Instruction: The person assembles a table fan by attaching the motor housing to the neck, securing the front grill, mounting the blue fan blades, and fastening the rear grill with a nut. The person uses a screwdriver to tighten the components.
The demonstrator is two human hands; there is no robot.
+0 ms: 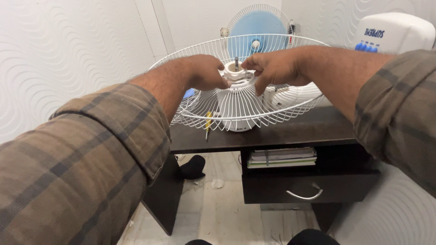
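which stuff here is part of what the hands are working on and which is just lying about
In hand:
left hand
right hand
white hub with metal shaft
wire guard

Lying about:
screwdriver
blue fan
books
drawer

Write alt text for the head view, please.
Both hands, left hand and right hand, meet at the white hub of a white wire fan guard on a dark desk. A blue-bladed fan stands behind.
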